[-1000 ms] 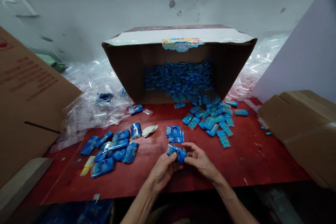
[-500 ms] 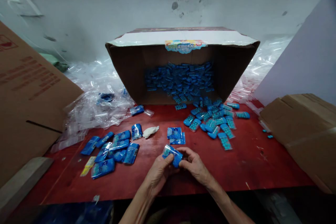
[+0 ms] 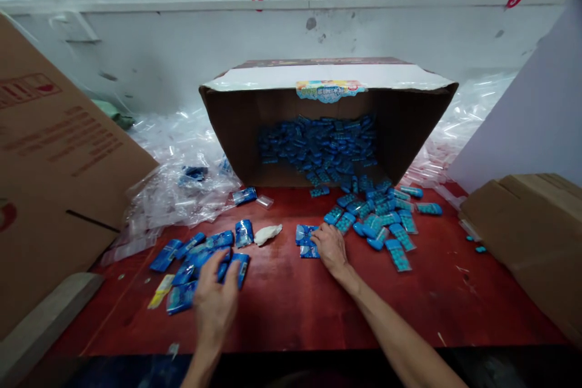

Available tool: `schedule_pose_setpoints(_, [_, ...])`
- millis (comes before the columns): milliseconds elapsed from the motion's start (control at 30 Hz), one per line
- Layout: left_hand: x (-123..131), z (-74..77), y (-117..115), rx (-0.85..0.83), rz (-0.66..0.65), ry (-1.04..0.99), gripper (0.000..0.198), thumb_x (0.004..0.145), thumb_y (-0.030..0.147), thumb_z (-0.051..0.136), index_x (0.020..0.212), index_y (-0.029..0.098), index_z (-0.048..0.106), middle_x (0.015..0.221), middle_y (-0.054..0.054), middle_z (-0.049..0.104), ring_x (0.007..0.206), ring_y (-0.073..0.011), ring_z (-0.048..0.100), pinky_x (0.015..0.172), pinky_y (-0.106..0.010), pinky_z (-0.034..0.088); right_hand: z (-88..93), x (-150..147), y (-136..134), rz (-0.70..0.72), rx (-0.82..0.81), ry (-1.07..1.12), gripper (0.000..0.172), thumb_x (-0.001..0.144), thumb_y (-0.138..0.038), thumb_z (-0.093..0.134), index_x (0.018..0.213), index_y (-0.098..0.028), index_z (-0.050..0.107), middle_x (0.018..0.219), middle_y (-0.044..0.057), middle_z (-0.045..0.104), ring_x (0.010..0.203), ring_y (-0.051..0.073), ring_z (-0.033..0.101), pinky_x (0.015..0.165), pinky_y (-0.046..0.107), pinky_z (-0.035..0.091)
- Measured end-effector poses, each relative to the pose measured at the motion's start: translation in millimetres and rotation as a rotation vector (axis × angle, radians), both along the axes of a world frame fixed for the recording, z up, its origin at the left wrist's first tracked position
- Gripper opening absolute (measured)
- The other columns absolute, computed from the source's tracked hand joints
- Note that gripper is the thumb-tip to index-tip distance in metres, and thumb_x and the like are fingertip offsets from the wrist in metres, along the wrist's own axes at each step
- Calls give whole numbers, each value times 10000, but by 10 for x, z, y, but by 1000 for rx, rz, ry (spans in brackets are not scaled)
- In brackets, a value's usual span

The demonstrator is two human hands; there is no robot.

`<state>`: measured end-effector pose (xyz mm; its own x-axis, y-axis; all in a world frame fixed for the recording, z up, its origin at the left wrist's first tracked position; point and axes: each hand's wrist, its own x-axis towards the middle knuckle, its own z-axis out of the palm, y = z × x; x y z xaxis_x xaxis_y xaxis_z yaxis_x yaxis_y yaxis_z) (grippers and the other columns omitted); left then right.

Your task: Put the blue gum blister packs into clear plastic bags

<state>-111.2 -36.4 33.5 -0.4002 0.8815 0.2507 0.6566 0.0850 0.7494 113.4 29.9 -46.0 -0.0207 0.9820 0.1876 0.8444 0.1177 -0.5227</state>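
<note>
My left hand (image 3: 214,297) lies with fingers spread over the near edge of a pile of bagged blue packets (image 3: 200,257) on the red table (image 3: 291,303). My right hand (image 3: 330,247) rests on a small stack of flat blue sachets (image 3: 305,238) at the table's middle, its fingers curled on them. Just right of that hand lie several loose blue pill-shaped cases (image 3: 379,224), spilling out of a cardboard box (image 3: 227,121) tipped on its side with many more inside.
Heaps of clear plastic bags (image 3: 182,188) lie at the back left and back right. A large cardboard sheet (image 3: 50,163) leans at the left, another carton (image 3: 531,230) stands at the right. A white crumpled scrap (image 3: 267,233) lies between the piles.
Both hands held one bagged packet together near the table's front. Now they are apart: the left has moved to the bagged pile, the right forward onto the sachet stack. The view tilted up.
</note>
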Motion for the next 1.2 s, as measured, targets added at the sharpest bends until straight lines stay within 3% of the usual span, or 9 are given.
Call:
schedule_pose_setpoints(100, [420,-228,-1,-124,-156,-400,325,666,373,557,926,181,594,965,-75,613,885,-212,553,773,-293,408,-32,-14,-37,-7,29,-51,185,821,-220,457,752,-197,628,785,62,563,790,192,464,715,298,303])
schedule_pose_setpoints(200, [776,-390,39,-360,-232,-819,339,594,384,631,840,153,598,732,-45,634,541,-133,559,473,-225,384,25,9,-148,-4,60,-87,212,841,-217,420,750,-190,610,777,60,556,803,188,454,727,295,293])
schedule_pose_setpoints(367, [1078,-416,105,-590,-293,-1282,346,582,415,647,765,131,572,631,-16,597,444,-76,513,405,-179,299,211,30,-510,33,139,-16,243,854,-252,393,753,-224,613,763,48,530,777,184,446,699,300,297])
schedule_pose_setpoints(467, [1115,-421,124,-540,-288,-1295,303,572,374,665,729,126,587,577,-6,592,477,-84,514,437,-181,315,256,16,-652,52,135,241,148,807,-271,474,845,-241,614,848,48,533,803,185,455,721,301,330])
schedule_pose_setpoints(567, [1107,-482,138,-511,-296,-1183,302,571,376,659,742,132,614,624,-21,624,518,-100,524,460,-191,337,218,9,-631,-31,-32,626,251,740,-283,545,977,-201,563,922,45,540,780,169,490,692,276,384])
schedule_pose_setpoints(667, [1107,-556,160,-455,-282,-938,291,552,390,664,658,121,627,545,-12,597,467,-98,490,440,-198,343,167,11,-561,-32,-212,826,166,746,-312,512,776,-163,577,691,-2,552,616,136,488,573,239,389])
schedule_pose_setpoints(767, [1140,-593,182,-418,-250,-795,287,529,404,671,554,126,602,422,18,520,385,-87,432,397,-203,332,170,2,-561,-65,-189,780,184,769,-314,467,660,-177,523,583,-25,509,558,125,463,528,225,351])
schedule_pose_setpoints(1000, [1275,-579,197,-472,-301,-1056,289,500,374,688,578,123,568,432,30,509,386,-82,434,377,-198,344,185,-20,-661,-162,-88,443,164,822,-273,353,726,-203,466,660,15,543,636,160,513,577,233,333])
schedule_pose_setpoints(1200, [1354,-587,194,-526,-276,-1112,315,486,362,699,466,137,479,344,71,404,337,-53,352,347,-186,285,82,-2,-687,-154,21,280,228,842,-233,288,696,-196,460,638,17,533,602,150,503,553,227,320])
